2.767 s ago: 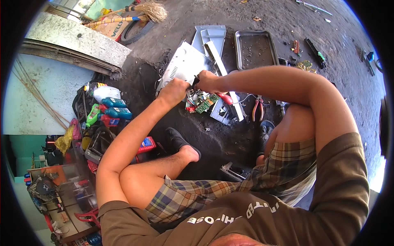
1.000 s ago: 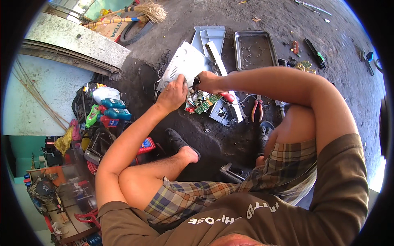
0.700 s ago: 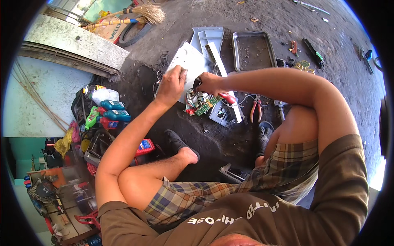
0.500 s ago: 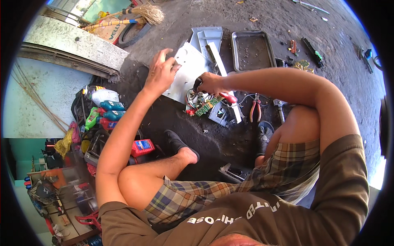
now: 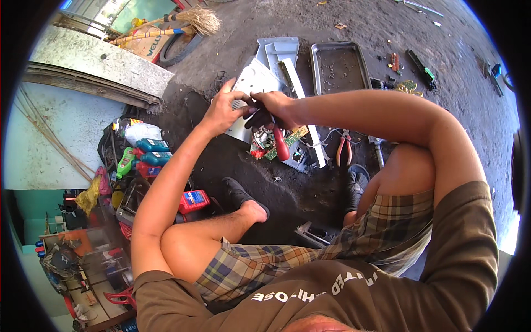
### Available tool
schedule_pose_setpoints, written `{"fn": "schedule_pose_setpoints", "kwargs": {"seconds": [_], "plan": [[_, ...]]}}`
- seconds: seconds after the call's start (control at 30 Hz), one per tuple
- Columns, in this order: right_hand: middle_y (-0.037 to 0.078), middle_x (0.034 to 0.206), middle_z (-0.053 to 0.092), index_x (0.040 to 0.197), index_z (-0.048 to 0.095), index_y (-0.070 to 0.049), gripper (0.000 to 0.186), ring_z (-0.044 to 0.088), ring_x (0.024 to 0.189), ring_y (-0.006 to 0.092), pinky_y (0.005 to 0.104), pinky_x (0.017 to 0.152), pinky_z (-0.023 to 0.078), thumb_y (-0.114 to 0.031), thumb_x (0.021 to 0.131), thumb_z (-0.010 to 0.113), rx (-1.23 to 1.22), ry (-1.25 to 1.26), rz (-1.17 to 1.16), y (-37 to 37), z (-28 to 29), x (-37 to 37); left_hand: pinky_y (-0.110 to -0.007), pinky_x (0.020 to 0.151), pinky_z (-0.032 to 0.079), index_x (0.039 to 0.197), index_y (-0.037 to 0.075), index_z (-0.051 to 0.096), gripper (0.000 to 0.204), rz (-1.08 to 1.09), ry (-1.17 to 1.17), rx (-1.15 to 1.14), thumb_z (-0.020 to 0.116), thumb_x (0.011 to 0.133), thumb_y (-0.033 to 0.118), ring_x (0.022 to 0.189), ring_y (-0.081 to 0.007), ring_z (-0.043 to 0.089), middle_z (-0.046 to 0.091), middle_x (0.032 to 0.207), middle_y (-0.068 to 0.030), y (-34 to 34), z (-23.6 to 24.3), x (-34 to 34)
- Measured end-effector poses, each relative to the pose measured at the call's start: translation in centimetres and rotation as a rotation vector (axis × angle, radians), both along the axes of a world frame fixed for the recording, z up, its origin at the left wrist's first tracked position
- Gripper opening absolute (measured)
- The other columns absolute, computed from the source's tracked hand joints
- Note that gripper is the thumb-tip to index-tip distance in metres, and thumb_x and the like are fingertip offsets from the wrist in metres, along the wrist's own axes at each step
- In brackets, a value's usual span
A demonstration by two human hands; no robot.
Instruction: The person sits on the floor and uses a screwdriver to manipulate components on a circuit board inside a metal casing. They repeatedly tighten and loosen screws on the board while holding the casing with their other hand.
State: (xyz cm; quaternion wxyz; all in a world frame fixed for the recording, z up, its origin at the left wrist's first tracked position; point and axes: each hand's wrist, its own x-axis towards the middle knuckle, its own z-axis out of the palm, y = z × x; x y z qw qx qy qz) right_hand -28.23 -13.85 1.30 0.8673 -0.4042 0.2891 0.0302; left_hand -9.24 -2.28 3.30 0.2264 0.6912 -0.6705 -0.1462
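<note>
My left hand is over the white metal panel, its thumb and fingers bent towards my right hand in a pinch. What it pinches, if anything, is too small to make out. My right hand, with darkened fingers, meets it there and is closed on a red-handled tool. The handle points back towards me, and the tool's other end is hidden. Just below the hands lie a green circuit board, wires and red connectors. A grey plastic housing sits beside them.
Right of the work lie pliers, a hammer and a metal tray holding small bits. A white strip crosses the panel's right side. Bottles crowd the left, with a red container near my leg.
My right hand has moved left to my left hand, turning so the red handle points towards me. My left hand has come slightly lower and right, its fingers now close to the right hand.
</note>
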Motion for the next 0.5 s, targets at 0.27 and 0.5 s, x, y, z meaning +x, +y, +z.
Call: {"fn": "schedule_pose_setpoints", "kwargs": {"seconds": [0.27,0.5], "plan": [[0.012,0.085,0.075,0.101,0.068,-0.006,0.046,0.060,0.058,0.0171,0.0346,0.048,0.043,-0.047,0.115,0.052,-0.236,0.214,0.020,-3.9,-1.3,0.1,-0.049,0.122,0.042,0.116,0.007,0.074,0.052,0.093,-0.095,0.022,0.094,0.082,0.040,0.148,-0.0491,0.050,0.051,0.158,-0.0322,-0.8,1.0,-2.4],[0.011,0.093,0.073,0.108,0.073,-0.007,0.034,0.075,0.081,0.0274,0.0487,0.065,0.063,-0.039,0.109,0.061,-0.408,0.503,-0.405,-14.1,-3.5,-3.1,-0.051,0.121,0.045,0.117,0.010,0.074,0.051,0.204,-0.457,0.343,0.095,0.077,0.033,0.149,-0.0516,0.048,0.025,0.172,-0.0348,4.6,-0.2,1.1]]}}
